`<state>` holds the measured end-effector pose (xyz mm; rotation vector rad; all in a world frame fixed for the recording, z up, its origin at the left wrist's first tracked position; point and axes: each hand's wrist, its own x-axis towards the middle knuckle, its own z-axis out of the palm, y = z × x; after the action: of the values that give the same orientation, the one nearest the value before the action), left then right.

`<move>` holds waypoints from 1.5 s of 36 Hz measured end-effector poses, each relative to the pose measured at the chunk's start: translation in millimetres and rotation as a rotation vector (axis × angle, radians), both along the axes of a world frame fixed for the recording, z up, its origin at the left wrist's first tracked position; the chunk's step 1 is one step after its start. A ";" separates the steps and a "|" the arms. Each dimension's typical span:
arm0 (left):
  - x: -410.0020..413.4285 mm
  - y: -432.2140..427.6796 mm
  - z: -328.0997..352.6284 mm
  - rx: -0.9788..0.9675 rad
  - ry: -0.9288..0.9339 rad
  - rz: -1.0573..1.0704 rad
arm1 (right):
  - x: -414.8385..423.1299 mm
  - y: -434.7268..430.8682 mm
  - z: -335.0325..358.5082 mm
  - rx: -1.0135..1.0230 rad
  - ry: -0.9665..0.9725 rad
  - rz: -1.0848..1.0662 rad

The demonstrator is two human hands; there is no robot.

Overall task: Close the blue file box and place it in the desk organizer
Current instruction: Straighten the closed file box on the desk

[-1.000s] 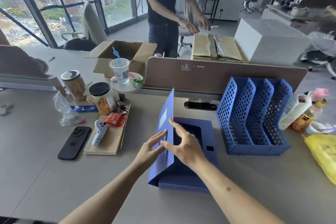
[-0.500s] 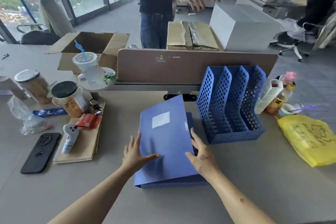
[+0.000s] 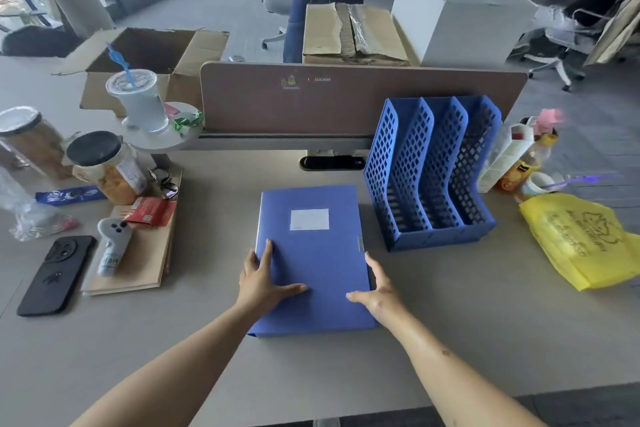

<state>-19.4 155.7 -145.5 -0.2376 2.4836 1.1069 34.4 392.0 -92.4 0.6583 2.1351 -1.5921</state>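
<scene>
The blue file box [image 3: 311, 253] lies flat on the grey desk in front of me, its lid down and a white label facing up. My left hand [image 3: 261, 279] rests on the lid's left edge with fingers spread. My right hand [image 3: 379, 291] lies against the box's right edge, fingers spread, thumb on the lid. The blue mesh desk organizer [image 3: 433, 177] with three upright slots stands just to the right of the box, apart from it.
A brown partition [image 3: 346, 97] runs behind the desk. Left: black phone [image 3: 57, 274], notebook [image 3: 138, 253], jars [image 3: 107, 166], a cup [image 3: 138, 97]. Right: yellow bag [image 3: 585, 239], bottles. Another person stands beyond the partition by cardboard boxes.
The lid, upright a second ago, has swung down and now lies flat on the box. Both hands have followed it down to the box's sides. The view has tilted downward.
</scene>
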 end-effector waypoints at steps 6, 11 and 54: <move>2.5 8.5 -5.3 0.017 -0.004 0.008 | -3.3 3.0 -17.7 -0.019 -0.078 -0.026; 2.9 18.6 -6.7 -0.056 0.035 0.001 | -7.1 7.9 -23.2 0.003 -0.119 -0.024; -16.7 12.8 68.6 0.275 0.411 0.021 | -34.2 2.0 68.0 0.157 0.532 -0.187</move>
<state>-36.1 168.4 -76.9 0.0514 2.6301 1.6254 0.2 394.0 -24.4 0.5362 2.6672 -1.8753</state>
